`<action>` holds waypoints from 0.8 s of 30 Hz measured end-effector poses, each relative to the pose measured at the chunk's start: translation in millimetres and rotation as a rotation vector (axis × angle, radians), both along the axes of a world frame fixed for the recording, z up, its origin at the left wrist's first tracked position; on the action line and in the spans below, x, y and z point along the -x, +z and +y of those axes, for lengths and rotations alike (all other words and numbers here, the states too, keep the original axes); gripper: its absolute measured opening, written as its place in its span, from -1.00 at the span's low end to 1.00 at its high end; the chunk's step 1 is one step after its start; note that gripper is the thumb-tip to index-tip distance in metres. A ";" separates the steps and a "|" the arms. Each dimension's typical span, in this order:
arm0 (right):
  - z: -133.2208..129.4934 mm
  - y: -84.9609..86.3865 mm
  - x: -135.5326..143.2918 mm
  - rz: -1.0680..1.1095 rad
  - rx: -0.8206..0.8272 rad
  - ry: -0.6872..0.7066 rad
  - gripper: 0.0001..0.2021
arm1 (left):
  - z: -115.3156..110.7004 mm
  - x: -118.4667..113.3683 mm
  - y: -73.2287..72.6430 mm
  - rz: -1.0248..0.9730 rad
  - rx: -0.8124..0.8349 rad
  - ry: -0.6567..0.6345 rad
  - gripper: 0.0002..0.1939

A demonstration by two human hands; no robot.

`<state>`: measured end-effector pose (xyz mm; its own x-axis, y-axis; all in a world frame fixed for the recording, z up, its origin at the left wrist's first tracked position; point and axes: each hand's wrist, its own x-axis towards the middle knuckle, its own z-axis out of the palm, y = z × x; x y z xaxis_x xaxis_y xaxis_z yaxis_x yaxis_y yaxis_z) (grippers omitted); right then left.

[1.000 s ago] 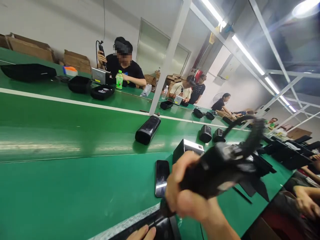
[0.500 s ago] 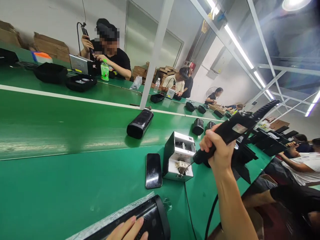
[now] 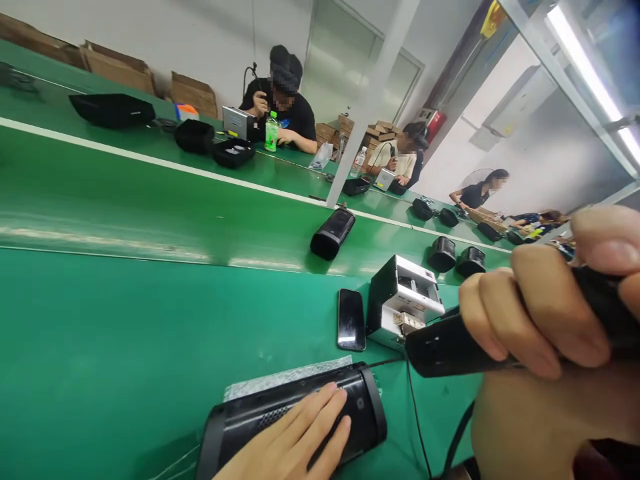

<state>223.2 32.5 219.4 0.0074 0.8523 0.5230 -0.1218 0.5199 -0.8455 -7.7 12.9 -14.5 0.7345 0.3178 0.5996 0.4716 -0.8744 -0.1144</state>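
Now the right hand [image 3: 545,313] has come much nearer, clamped on the black screwdriver [image 3: 450,347] beside the small metal box [image 3: 400,300]. Left hand [image 3: 295,440] lies flat on the black speaker [image 3: 250,420] at the near bench [image 3: 125,333] edge; screwing seems in hand, needing the tip aimed at the speaker.

Green table [image 3: 125,320] spans the frame. Centre: black phone [image 3: 351,319] lying flat, just left of a silver box unit [image 3: 405,300]. Above them, a black cylinder [image 3: 333,233] on its side. Upper centre: seated person [image 3: 280,107] beside a green bottle [image 3: 271,131].
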 end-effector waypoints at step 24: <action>22.0 -18.2 86.9 -0.210 0.038 0.318 -0.44 | -3.7 -12.3 -12.7 -0.106 0.032 -0.042 -0.79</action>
<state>136.3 54.4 201.2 -0.3644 0.8136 0.4531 -0.0944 0.4518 -0.8871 4.5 9.2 -27.3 0.6808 0.3083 0.6644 0.4426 -0.8959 -0.0378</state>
